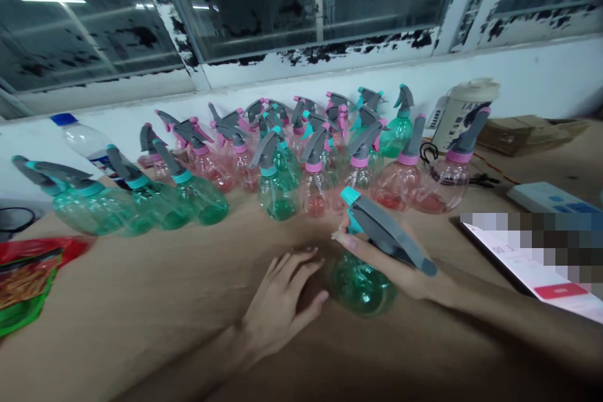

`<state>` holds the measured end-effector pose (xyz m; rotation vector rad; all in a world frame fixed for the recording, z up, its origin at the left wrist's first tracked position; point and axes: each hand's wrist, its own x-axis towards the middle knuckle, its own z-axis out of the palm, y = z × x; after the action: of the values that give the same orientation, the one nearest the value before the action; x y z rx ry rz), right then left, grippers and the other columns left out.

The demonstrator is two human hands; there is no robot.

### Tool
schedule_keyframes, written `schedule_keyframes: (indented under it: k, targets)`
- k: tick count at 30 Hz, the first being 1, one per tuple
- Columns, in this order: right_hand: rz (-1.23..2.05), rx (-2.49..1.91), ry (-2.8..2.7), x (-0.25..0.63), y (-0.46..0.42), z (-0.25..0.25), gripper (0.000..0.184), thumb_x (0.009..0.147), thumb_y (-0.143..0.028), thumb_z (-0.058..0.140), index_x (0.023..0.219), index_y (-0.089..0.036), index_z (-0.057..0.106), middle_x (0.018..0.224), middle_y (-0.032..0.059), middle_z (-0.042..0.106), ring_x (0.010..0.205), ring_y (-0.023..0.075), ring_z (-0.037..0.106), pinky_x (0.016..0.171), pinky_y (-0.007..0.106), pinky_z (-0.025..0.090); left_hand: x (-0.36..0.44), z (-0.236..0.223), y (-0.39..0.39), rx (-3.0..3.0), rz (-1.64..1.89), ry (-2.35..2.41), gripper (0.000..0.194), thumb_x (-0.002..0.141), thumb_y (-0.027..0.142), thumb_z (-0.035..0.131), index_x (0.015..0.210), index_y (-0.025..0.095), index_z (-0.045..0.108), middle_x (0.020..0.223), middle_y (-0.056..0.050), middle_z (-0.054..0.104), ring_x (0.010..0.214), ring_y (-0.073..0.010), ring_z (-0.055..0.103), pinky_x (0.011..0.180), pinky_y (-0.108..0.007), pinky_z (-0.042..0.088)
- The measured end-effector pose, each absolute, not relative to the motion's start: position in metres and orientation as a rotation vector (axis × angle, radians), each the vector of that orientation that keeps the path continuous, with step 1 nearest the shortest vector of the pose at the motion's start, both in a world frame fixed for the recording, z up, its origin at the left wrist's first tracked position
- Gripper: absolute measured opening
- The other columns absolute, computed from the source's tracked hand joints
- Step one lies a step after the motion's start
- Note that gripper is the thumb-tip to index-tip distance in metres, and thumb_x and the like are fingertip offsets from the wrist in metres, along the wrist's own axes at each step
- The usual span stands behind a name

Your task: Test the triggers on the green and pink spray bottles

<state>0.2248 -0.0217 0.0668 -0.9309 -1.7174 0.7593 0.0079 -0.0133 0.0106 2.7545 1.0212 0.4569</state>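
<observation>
A green spray bottle [362,286] with a grey trigger head and teal nozzle stands on the brown table in front of me. My right hand [400,267] grips it around the neck, just under the trigger head. My left hand [277,304] rests flat on the table to the bottle's left, fingers spread, fingertips nearly touching the bottle's body. Behind, several pink spray bottles [400,185] and green spray bottles [277,191] stand in rows along the wall.
Three green bottles [155,201] stand at the left, with a clear water bottle [87,141] behind them. A red and green snack bag [26,282] lies at the left edge. A lidded cup [459,113], a grey device [549,198] and papers [532,270] sit at the right.
</observation>
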Motion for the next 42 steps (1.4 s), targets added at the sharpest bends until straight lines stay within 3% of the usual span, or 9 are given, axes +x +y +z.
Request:
schedule_keyframes:
  k: [6, 11, 18, 23, 27, 30, 34, 37, 42]
  targets:
    - [0.705, -0.947, -1.724, 0.22, -0.025, 0.069, 0.019, 0.082, -0.035, 0.061, 0.097, -0.024, 0.055, 0.098, 0.001, 0.064, 0.084, 0.0165, 0.062, 0.079, 0.032, 0.05, 0.023, 0.018, -0.038, 2.494, 0.51, 1.022, 0.069, 0.082, 0.046, 0.059, 0.136, 0.02, 0.025, 0.135, -0.016, 0.043, 0.125, -0.032, 0.042, 0.099, -0.051, 0.039]
    - [0.794, -0.96, -1.728, 0.212, -0.032, 0.073, 0.04, 0.08, -0.043, 0.06, 0.114, -0.024, 0.053, 0.09, 0.0023, 0.066, 0.063, 0.0162, 0.061, 0.065, 0.033, 0.053, 0.036, 0.023, -0.05, 2.314, 0.525, 1.143, 0.093, 0.069, 0.056, 0.068, 0.139, 0.021, 0.019, 0.138, -0.017, 0.037, 0.129, -0.0382, 0.034, 0.1, -0.058, 0.035]
    - [0.696, -0.895, -1.783, 0.214, -0.036, 0.064, 0.069, 0.07, -0.054, 0.067, 0.129, -0.026, 0.045, 0.113, 0.0065, 0.061, 0.099, 0.0258, 0.06, 0.087, 0.043, 0.048, 0.045, 0.035, -0.053, 2.279, 0.624, 1.151, 0.07, 0.073, 0.047, 0.069, 0.13, 0.022, 0.037, 0.123, -0.012, 0.05, 0.116, -0.0311, 0.049, 0.096, -0.05, 0.041]
    - [0.689, -0.881, -1.957, 0.224, -0.03, 0.059, 0.112, 0.056, -0.063, 0.074, 0.145, -0.031, 0.016, 0.15, 0.0073, 0.029, 0.134, 0.0331, 0.03, 0.108, 0.053, 0.026, 0.017, 0.038, -0.053, 2.33, 0.647, 1.277, 0.069, 0.074, 0.052, 0.067, 0.129, 0.025, 0.035, 0.124, -0.011, 0.053, 0.116, -0.033, 0.05, 0.094, -0.053, 0.042]
    - [0.678, -0.888, -1.958, 0.231, -0.025, 0.059, 0.093, 0.07, -0.063, 0.064, 0.145, -0.03, 0.019, 0.151, 0.0059, 0.027, 0.136, 0.0299, 0.027, 0.11, 0.051, 0.025, -0.021, 0.036, -0.039, 2.462, 0.786, 1.394, 0.061, 0.079, 0.049, 0.063, 0.128, 0.024, 0.036, 0.123, -0.009, 0.051, 0.117, -0.0291, 0.049, 0.096, -0.048, 0.042]
    - [0.625, -1.012, -1.901, 0.225, -0.019, 0.056, 0.062, 0.083, -0.052, 0.055, 0.137, -0.029, 0.036, 0.143, 0.0057, 0.042, 0.13, 0.0266, 0.039, 0.107, 0.05, 0.031, -0.05, 0.031, -0.016, 2.564, 0.972, 1.562, 0.064, 0.08, 0.053, 0.061, 0.131, 0.023, 0.035, 0.127, -0.01, 0.045, 0.12, -0.0287, 0.045, 0.099, -0.047, 0.04]
    - [0.551, -1.15, -1.884, 0.2, -0.004, 0.056, 0.035, 0.084, -0.039, 0.059, 0.116, -0.026, 0.055, 0.126, 0.0052, 0.058, 0.109, 0.0231, 0.058, 0.097, 0.044, 0.044, -0.076, 0.029, 0.019, 2.66, 1.039, 1.905, 0.071, 0.078, 0.063, 0.056, 0.131, 0.019, 0.039, 0.12, -0.013, 0.047, 0.115, -0.0332, 0.045, 0.096, -0.05, 0.04]
    - [0.505, -1.208, -1.892, 0.181, 0.014, 0.059, 0.033, 0.084, -0.035, 0.059, 0.114, -0.022, 0.057, 0.119, 0.0068, 0.062, 0.096, 0.0209, 0.064, 0.087, 0.039, 0.051, -0.082, 0.032, 0.04, 2.72, 0.963, 2.088, 0.073, 0.077, 0.067, 0.053, 0.129, 0.016, 0.044, 0.111, -0.014, 0.05, 0.112, -0.0353, 0.045, 0.093, -0.049, 0.04]
    - [0.292, -1.303, -1.914, 0.157, 0.046, 0.064, 0.05, 0.084, -0.035, 0.057, 0.127, -0.011, 0.05, 0.114, 0.0144, 0.064, 0.083, 0.0229, 0.066, 0.085, 0.043, 0.05, -0.078, 0.045, 0.063, 2.7, 0.691, 2.235, 0.077, 0.079, 0.068, 0.049, 0.131, 0.012, 0.044, 0.106, -0.016, 0.056, 0.105, -0.0345, 0.052, 0.087, -0.042, 0.044]
